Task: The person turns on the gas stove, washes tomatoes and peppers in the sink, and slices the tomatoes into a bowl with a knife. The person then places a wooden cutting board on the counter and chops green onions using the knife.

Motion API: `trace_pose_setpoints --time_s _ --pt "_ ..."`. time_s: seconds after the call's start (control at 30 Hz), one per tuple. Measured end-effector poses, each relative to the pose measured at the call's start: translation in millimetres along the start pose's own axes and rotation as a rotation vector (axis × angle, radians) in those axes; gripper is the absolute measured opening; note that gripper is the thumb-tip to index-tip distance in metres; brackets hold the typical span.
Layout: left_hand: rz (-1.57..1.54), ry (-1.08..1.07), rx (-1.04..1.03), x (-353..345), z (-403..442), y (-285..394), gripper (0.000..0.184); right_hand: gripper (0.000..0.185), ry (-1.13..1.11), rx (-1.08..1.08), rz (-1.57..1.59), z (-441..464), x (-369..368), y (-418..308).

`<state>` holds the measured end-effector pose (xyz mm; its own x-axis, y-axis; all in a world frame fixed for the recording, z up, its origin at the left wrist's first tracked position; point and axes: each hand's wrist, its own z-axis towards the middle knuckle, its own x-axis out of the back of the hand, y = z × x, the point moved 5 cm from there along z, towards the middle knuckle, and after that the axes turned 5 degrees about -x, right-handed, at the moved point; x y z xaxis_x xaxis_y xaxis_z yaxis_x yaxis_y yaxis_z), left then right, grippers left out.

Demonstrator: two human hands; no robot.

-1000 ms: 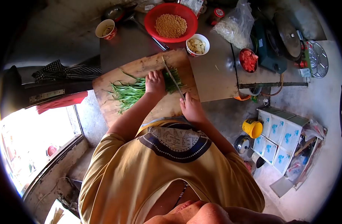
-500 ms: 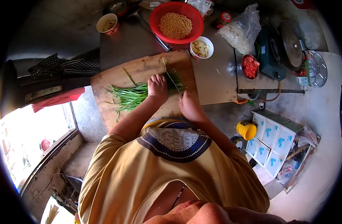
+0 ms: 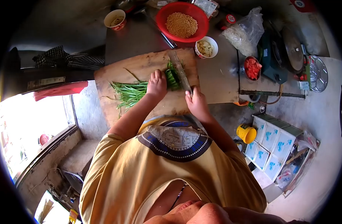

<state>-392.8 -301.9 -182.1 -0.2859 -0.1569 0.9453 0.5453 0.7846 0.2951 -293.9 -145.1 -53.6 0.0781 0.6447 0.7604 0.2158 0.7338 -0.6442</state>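
Note:
A bunch of long, thin green chives [image 3: 130, 92] lies across the wooden cutting board [image 3: 115, 72]. My left hand [image 3: 156, 85] presses down on the bunch near its right end, fingers curled over it. In my right hand [image 3: 197, 102] is the handle of a kitchen knife [image 3: 181, 71], its broad blade angled up and away to the left. Cut green pieces [image 3: 172, 77] sit between my left hand and the blade, touching or very near the blade. A single stalk [image 3: 131, 74] lies apart, above the bunch.
Beyond the board stand a red basin [image 3: 161, 22] of soybeans, a bowl [image 3: 214, 46] of pale cloves and a paper cup [image 3: 115, 19]. Further right are a bowl of cut tomato [image 3: 252, 68], a plastic bag [image 3: 245, 33] and a green stove [image 3: 271, 63].
The knife has shifted right, away from my left hand, and its broad side now shows. Cut greens are visible beside it. My left hand stays on the chives.

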Motion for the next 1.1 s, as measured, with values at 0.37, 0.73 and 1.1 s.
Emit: trace_pose_setpoints --time_s 0.37,0.73,1.1 --pt "0.072 -0.017 0.028 5 -34 -15 0.090 0.028 -0.219 -0.086 -0.028 -23 -24 -15" --pt "0.183 -0.152 0.085 29 -43 -1 0.067 0.031 -0.227 -0.259 -0.121 14 -88 -1" --pt "0.023 0.047 0.142 66 -57 -13 0.111 0.026 -0.312 -0.075 -0.045 -41 -28 -33"
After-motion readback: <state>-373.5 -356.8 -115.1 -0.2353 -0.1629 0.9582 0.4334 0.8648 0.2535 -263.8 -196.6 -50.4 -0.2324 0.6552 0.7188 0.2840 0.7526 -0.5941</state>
